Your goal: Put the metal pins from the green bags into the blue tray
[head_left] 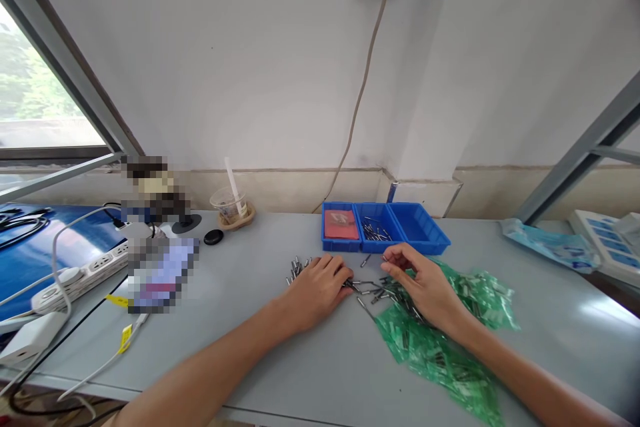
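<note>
My left hand (320, 290) rests palm down over a pile of small metal pins (297, 269), its fingers curled on them; what it grips underneath is hidden. To its right, my right hand (417, 280) has thumb and forefinger pinched together, with something tiny and unclear at the tips. Loose metal pins (367, 291) lie between the hands, and more sit under the right palm. Green plastic bags (440, 360) with metal pieces inside lie below and beside the right hand. Behind the hands stand blue bins (421, 227); the middle one has pins, the left one a red packet (341, 224).
At the left are a power strip (100, 267), cables, a blurred phone (167, 273) and a black round lid (213, 237). A plastic cup (229, 205) with a straw stands near the wall. A blue-white packet (550, 243) lies at the right.
</note>
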The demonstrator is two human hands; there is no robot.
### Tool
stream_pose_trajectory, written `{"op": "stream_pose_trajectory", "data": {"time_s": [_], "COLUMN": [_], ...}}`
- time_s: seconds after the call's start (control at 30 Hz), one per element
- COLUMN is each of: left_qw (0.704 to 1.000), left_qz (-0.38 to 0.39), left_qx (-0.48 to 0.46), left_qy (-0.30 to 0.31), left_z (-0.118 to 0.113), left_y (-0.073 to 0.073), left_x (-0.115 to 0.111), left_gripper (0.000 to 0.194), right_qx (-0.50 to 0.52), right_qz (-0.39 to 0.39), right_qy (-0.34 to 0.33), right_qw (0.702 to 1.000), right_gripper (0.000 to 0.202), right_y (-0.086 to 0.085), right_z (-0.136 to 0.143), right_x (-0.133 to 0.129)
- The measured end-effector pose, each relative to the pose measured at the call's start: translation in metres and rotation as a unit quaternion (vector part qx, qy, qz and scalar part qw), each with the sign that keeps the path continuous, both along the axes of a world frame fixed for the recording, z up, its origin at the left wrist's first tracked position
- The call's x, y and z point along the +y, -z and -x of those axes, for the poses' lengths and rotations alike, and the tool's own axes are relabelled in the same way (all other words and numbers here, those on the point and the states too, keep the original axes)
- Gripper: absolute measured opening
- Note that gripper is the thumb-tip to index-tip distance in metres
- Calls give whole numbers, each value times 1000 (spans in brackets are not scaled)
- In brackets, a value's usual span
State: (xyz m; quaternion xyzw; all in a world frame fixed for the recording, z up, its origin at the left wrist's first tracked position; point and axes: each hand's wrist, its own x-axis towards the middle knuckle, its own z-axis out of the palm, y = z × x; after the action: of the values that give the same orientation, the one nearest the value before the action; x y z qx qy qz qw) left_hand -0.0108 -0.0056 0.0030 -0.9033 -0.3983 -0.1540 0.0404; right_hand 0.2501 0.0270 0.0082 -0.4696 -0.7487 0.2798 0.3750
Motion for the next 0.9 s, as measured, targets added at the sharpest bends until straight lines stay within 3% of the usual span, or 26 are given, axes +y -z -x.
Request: {"op": "stream_pose_trajectory", "data": {"time_s": [0.33,0.9], "left_qw": [1000,1000], "left_qz": [-8,-4], "left_qx": [-3,-4], "left_qy": [-17,-12], "left_z": [1,0], "left_y": [-1,4], "left_x": [-1,1], "left_gripper": [19,13], "right_qx": [66,85], "right_qz": [59,54], "right_qy": [-19,-12], "right_qw": [996,995], "right_gripper": [28,28], "right_y": [3,2], "right_z": [0,-4], "right_x": [0,6]}}
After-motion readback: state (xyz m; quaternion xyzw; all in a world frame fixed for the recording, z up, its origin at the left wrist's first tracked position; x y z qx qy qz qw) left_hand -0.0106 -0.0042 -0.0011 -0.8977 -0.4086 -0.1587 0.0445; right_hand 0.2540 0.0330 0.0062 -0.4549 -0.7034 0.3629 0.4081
